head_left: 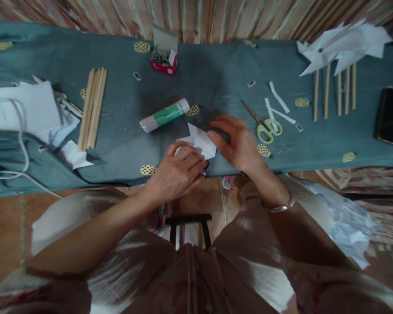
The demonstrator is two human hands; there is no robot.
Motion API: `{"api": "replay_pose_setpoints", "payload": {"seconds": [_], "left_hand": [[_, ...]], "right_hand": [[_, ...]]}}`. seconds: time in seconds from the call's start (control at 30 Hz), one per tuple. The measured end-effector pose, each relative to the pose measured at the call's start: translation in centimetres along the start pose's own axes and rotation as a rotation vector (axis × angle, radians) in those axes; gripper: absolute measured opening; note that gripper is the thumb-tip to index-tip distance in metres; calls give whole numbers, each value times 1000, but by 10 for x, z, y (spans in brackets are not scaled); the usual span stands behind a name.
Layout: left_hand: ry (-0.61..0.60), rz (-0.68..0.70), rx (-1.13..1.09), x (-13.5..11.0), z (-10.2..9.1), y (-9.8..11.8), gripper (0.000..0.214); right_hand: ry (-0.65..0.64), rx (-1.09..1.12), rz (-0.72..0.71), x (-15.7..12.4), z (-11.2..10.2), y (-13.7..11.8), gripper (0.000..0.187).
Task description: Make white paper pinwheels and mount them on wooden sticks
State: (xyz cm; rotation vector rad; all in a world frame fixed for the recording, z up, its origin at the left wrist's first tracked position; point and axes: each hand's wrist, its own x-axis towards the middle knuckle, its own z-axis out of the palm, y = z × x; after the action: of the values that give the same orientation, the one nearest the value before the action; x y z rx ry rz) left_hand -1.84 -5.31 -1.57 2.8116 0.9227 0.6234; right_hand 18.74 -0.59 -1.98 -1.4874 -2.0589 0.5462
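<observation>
A small folded piece of white paper lies near the front edge of the teal cloth-covered table. My left hand rests on the paper's near left part, its fingers curled and pressing it down. My right hand lies at the paper's right edge, fingers stretched and the thumb touching the fold. A white and green glue stick lies just behind the paper. Green-handled scissors lie to the right of my right hand.
A bundle of wooden sticks and white paper sheets lie at left. A red box of pins stands at the back. More sticks with white paper pinwheels lie at right, beside a black phone. Paper strips lie near the scissors.
</observation>
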Motion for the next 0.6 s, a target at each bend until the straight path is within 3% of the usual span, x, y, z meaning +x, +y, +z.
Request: {"api": "replay_pose_setpoints", "payload": {"seconds": [0.17, 0.37, 0.6], "left_hand": [[4, 4, 45, 0, 2, -1, 19], [5, 6, 64, 1, 4, -2, 20], [28, 0, -15, -1, 2, -3, 23]], "right_hand": [[-80, -31, -87, 19, 9, -3, 25], [-141, -39, -61, 36, 14, -14, 11], [-162, 111, 104, 37, 8, -12, 11]]}}
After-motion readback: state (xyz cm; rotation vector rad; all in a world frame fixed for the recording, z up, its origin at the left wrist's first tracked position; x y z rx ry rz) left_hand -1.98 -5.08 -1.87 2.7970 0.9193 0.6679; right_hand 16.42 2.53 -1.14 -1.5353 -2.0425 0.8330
